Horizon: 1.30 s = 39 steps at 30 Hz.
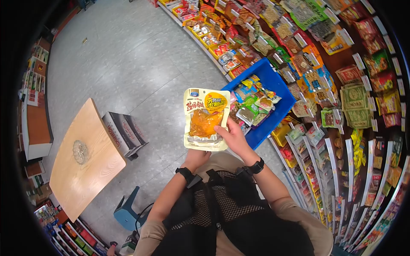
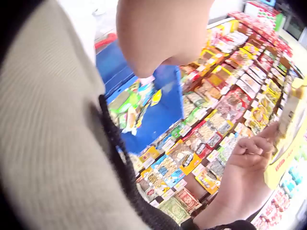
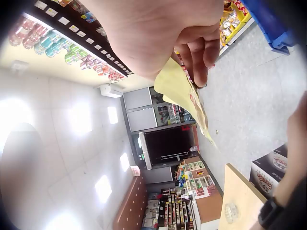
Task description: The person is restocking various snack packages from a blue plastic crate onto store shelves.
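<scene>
A pale yellow food pouch, printed with a browned piece of meat, stands upright in front of the torso in the head view. My right hand pinches its lower right side, thumb across the front; in the left wrist view this hand's fingers lie curled behind the pouch. The pouch's pale edge shows below my right hand in the right wrist view. My left hand is at the pouch's bottom edge, its fingers hidden; whether it touches the pouch is unclear.
A blue crate of mixed packets stands beyond my right hand, against shelves of snacks. To the left are a wooden table with a glass dish, a black-and-white carton and a blue stool.
</scene>
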Tool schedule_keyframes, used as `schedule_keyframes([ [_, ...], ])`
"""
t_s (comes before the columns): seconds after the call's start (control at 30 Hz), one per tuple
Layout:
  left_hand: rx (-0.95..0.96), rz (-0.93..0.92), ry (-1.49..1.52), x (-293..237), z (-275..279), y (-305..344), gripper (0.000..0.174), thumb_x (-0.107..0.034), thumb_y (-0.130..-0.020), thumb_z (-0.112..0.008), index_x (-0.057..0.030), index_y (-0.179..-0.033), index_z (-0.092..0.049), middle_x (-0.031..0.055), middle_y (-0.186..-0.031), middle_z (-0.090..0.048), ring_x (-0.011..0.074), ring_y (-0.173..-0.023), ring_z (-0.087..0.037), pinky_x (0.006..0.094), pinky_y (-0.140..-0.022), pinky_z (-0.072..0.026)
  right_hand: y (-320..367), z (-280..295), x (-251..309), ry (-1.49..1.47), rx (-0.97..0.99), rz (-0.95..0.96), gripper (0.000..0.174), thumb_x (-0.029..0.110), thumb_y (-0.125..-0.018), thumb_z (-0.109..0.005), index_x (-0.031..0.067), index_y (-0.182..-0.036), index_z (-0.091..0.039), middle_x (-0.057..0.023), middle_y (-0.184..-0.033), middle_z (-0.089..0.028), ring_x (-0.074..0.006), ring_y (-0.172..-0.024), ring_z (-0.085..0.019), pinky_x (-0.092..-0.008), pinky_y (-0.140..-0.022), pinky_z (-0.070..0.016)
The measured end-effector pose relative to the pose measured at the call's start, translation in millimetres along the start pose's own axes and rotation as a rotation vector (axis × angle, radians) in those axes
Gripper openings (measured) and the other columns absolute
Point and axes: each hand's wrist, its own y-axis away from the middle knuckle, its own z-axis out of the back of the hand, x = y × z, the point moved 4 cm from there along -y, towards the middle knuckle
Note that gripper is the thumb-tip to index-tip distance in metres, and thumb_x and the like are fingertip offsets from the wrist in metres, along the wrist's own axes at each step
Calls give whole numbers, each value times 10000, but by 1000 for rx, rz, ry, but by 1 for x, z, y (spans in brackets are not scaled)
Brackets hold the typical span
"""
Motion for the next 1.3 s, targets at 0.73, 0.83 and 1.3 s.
schedule_keyframes([
  [0.73, -199, 504, 941, 120, 328, -308, 356, -227, -971, -628, 3, -1239, -586, 60, -1140, -670, 104, -991, -628, 270, -875, -505, -351, -79, 127, -207, 225, 73, 351, 223, -982, -608, 5, -1255, -564, -42, -1117, -657, -86, -988, -605, -262, -825, -498],
  [0.83, -210, 500, 889, 140, 352, -331, 343, -255, -986, -608, 16, -1197, -618, 61, -1093, -687, 96, -941, -634, 269, -840, -511, -388, -90, 129, -137, 210, -55, 350, 234, -979, -616, 9, -1245, -577, -17, -1079, -659, -62, -910, -602, -234, -745, -501],
  [1.3, -251, 394, 877, 316, 500, -494, 383, -312, -1029, -522, 39, -1022, -674, 22, -912, -683, 57, -785, -581, 229, -692, -479, -614, -197, 198, -18, -66, -100, 413, 410, -1019, -509, 32, -1100, -653, 22, -831, -644, -36, -624, -555, -204, -519, -452],
])
